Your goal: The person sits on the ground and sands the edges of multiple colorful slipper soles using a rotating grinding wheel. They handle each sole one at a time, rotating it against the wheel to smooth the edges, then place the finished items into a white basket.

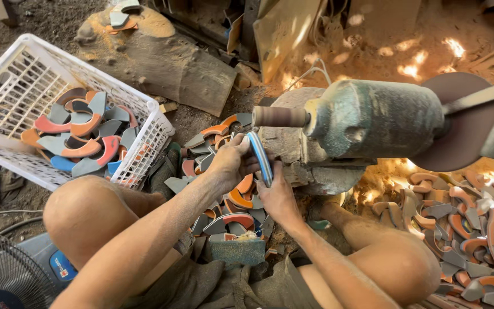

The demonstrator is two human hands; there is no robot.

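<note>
Nearest the camera, a fan sits at the lower left beside the person's bare knees. Between the legs lies a small teal block with a tuft of fibre on top.

Just beyond, both hands meet on one curved piece, blue and white along its edge and held upright. The left hand is curled around its left side, fingers bent tight and thumb pressed to it. The right hand grips it from below, fingers folded under and thumb up along the edge. The piece's top end sits just below the sanding drum, very near it; contact cannot be made out.

Under the hands lies a pile of orange, red and grey curved pieces. A bigger heap spreads on the right.

Farther off, the drum sticks out of a green motor on a stone block. At left, a white basket holds more curved pieces. Behind lie a dusty slab and sawdust.
</note>
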